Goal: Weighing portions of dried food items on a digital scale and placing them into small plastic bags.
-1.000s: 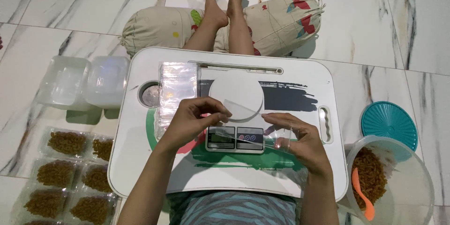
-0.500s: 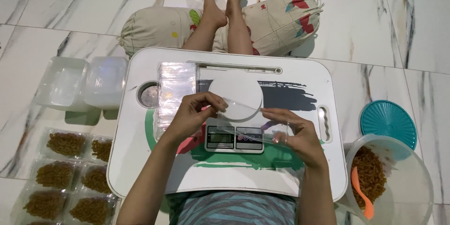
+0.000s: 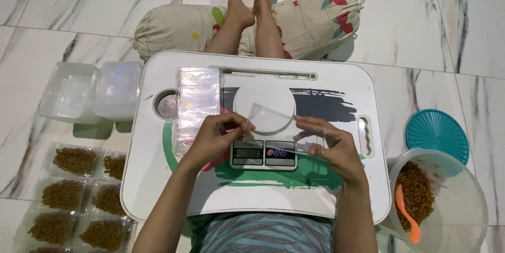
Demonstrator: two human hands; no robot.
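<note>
Left hand (image 3: 218, 134) and right hand (image 3: 331, 145) hold one clear plastic bag (image 3: 279, 126) between them above the kitchen scale (image 3: 264, 126), near the middle of the white lap desk (image 3: 158, 190). The left hand's fingers are pinched together on the bag's left top corner, and the right hand's fingers are closed on its right side, so the bag hangs spread between the two. Its long axis seems to run left to right across the desk, with one corner pointing toward the far edge over the scale's round white plate; I cannot tell which side is the open mouth. By its look the bag is very light, thin and limp, slick to the touch, and likely to cling to itself, so a grip at the rim with fingertips on both sides looks the best hold. Going by size, the lap desk is the largest thing; off its right edge on the floor stands a big clear tub (image 3: 463, 216) of brown curly snack with an orange spoon (image 3: 407, 213) in it, and a teal lid (image 3: 437, 134) lies beyond. Off the left edge sit empty clear boxes (image 3: 92, 92) and packed snack bags (image 3: 73, 195). A stack of clear bags (image 3: 197, 105) lies on the desk's left side, beside a cup hole (image 3: 167, 106).
</note>
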